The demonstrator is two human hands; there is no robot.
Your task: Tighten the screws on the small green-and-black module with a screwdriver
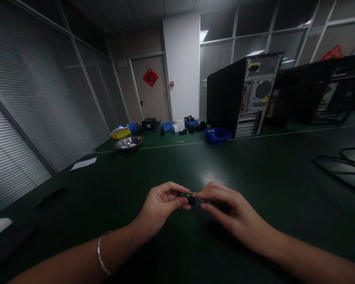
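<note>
In front of me, above the green table, my left hand (164, 203) pinches a small green circuit board (184, 194) with a black block on its right end. A thin silvery strip (198, 198) sticks out from the board toward the right. My right hand (225, 205) has its thumb and index finger closed about this strip, with the index fingertip close against the board's end. Whether the strip is part of the board or a separate piece, I cannot tell. The fingers partly cover both.
Black computer cases (226, 94) stand at the back right, beside a blue tray (218, 135). At the back left are a metal bowl (129, 144) and a yellow basket (120, 133). A black cable (328, 169) lies at right; a dark green slender object (50, 196) lies at left.
</note>
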